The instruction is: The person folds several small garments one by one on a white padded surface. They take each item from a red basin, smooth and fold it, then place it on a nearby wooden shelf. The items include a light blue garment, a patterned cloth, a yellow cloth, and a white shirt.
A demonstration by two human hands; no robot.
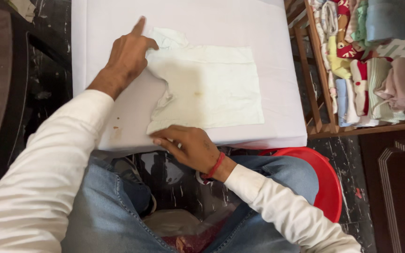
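A small pale green garment (212,84) lies flat on a white padded table (240,18), partly folded into a rectangle, with a faint yellowish stain near its middle. My left hand (128,52) rests on the garment's upper left edge, index finger stretched out toward the far side. At the near left corner of the garment, my right hand (191,146) presses down with its fingers on the cloth by the table's front edge. A red thread band circles my right wrist. Neither hand lifts the cloth.
A wooden rack (324,98) at the right holds several folded baby clothes (371,70) in mixed colours. A red plastic stool (326,178) stands under my right leg. The floor is dark marble (48,70). A dark wooden cabinet (399,187) sits at the lower right.
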